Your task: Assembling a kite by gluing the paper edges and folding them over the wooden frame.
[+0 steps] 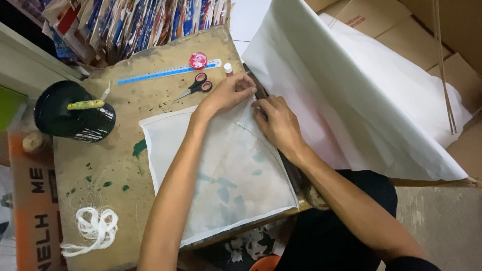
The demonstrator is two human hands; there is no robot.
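Your big white paper sheet (351, 85) drapes over brown cardboard boxes (371, 15) at right. A smaller translucent sheet (226, 175) lies on the stained board (115, 165). Both hands meet at its top corner: left hand (228, 93) pinching the paper edge, right hand (276, 123) pressing down, fingers curled. Colourful packets (135, 20) stand top left.

board (115, 150) under paper hidden | white sheet (351, 90) cut off top | bundle print unreadable

Tabletop (120, 150): paper sheet (226, 175) at centre; scissors (197, 86) and ruler (165, 73) behind it; string bundle (95, 228) front left; round container (70, 113) far left.
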